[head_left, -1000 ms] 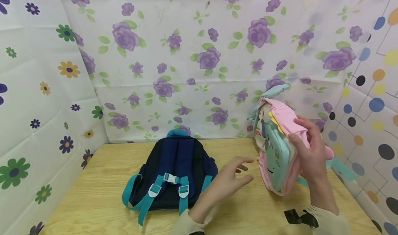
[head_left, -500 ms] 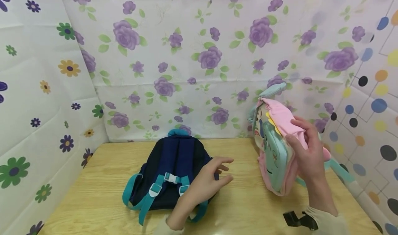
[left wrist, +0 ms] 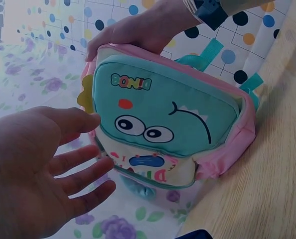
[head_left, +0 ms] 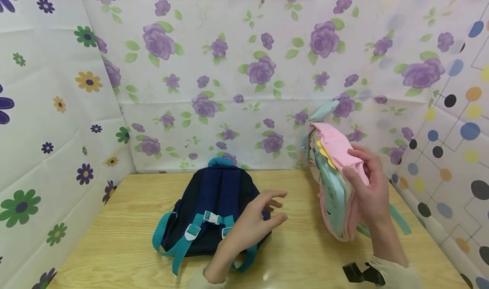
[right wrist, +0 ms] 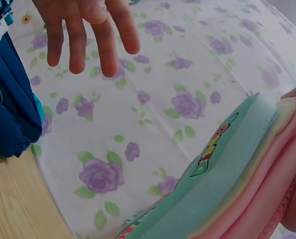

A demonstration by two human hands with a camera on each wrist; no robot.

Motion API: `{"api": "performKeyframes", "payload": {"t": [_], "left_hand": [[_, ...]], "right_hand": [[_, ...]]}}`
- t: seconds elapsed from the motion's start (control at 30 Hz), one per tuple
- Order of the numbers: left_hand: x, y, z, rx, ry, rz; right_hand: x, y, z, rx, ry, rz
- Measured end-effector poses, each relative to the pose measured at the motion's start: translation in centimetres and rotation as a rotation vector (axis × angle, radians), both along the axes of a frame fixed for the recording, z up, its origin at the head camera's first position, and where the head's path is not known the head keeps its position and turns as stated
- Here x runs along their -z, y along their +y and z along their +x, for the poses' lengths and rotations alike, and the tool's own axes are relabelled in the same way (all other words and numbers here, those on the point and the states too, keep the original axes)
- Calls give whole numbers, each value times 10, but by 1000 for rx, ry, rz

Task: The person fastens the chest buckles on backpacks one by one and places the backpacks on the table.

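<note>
On the right of the head view a pink and mint-green child's backpack [head_left: 338, 187] with a cartoon dinosaur face stands tilted on its side. My right hand [head_left: 368, 185] grips its pink side, thumb on the near face and fingers over the far edge. In the left wrist view its mint front pocket [left wrist: 163, 104] with eyes and mouth shows plainly. My left hand [head_left: 254, 223] hovers with fingers spread and holds nothing. Behind it in the head view lies a navy backpack [head_left: 206, 195], straps up, partly covered by that hand.
Both bags are on a wooden table [head_left: 114, 229]. A floral cloth [head_left: 229, 68] hangs behind, with a flowered cloth [head_left: 38, 132] at left and a dotted one [head_left: 451, 153] at right. Teal straps [head_left: 179, 255] of the navy backpack spread toward the table's near side.
My left hand has moved left, away from the dinosaur backpack, to in front of the navy one. My right hand has turned the dinosaur backpack slightly and shifted it left.
</note>
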State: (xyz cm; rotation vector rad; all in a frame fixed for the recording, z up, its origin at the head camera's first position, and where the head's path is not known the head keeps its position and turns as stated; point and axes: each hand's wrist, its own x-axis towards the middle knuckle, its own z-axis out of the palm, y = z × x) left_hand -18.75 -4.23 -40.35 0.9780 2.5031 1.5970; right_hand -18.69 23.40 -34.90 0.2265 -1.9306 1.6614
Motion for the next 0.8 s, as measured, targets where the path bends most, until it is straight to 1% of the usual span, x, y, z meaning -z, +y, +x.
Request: {"api": "performKeyframes", "payload": {"t": [0.2, 0.33, 0.47, 0.63, 0.7, 0.8], "left_hand": [[-1, -2, 0, -2, -17, 18], [-1, -3, -1, -13, -13, 28], [-1, -2, -1, -13, -26, 37], [0, 0, -2, 10, -41, 37], [0, 0, -1, 13, -41, 37], [1, 0, -2, 15, -47, 42]], "right_hand": [[2, -4, -1, 16, 60, -4], [2, -7, -1, 24, 61, 17], [1, -11, 0, 17, 63, 22], [2, -18, 0, -14, 98, 20], [3, -21, -1, -35, 113, 7], [4, -26, -1, -56, 130, 16]]}}
